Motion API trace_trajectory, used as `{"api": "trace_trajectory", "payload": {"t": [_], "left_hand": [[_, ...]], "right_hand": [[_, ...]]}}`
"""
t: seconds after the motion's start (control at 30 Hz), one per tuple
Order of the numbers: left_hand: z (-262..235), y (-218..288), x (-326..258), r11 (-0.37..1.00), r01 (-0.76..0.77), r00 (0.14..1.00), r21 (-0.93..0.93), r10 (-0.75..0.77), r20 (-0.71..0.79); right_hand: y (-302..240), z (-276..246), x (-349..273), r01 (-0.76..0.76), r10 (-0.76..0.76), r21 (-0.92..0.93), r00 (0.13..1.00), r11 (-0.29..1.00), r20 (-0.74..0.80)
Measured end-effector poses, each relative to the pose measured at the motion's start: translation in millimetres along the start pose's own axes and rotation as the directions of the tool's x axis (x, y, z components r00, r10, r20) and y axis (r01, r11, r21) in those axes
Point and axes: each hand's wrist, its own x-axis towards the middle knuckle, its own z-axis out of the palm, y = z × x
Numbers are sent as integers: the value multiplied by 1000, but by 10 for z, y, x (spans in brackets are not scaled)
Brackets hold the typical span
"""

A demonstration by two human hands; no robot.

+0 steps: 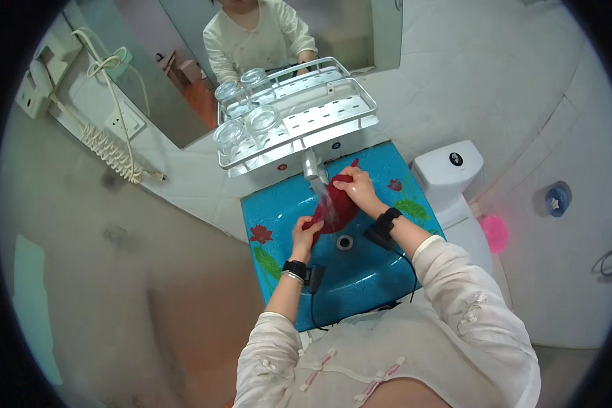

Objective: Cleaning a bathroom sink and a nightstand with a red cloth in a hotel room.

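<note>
A dark red cloth [343, 207] is stretched between my two hands over the blue sink [350, 279]. Water runs from the metal faucet [310, 164] onto it. My left hand [304, 236] pinches the cloth's near left end, thumb on top. Higher and to the right, my right hand [360, 189] grips the far end, and a small tip sticks out past the fingers. The cloth hangs just beyond the round drain [345, 242]. Whatever lies under the cloth is hidden.
Above the faucet, a metal shelf [330, 115] holds glass cups [265, 120] before a mirror [347, 30]. A white toilet [449, 166] stands to the right, near a pink round item [495, 234]. A coiled cable [109, 149] hangs on the left wall. Black wires trail from my wrist straps.
</note>
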Motion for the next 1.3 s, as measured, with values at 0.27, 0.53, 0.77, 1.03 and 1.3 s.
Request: {"api": "trace_trajectory", "payload": {"t": [0.27,0.53,0.77,1.03,1.3], "left_hand": [[-184,545,-95,897,-336,942,286,321,99],[-134,566,-54,615,-229,879,754,464,-112],[223,-6,104,909,314,947,-274,-318,31],[490,-89,363,829,67,997,-555,-36,66],[223,384,48,943,288,953,164,-266,-143]], "right_hand": [[-157,-457,-160,206,-216,-399,976,894,21],[-102,-386,-55,-94,108,-121,988,988,114],[-187,148,-473,-380,154,753,922,538,356],[-85,482,-767,96,-96,-5,991,995,-89],[152,316,-235,-99,94,-88,994,991,-58]]}}
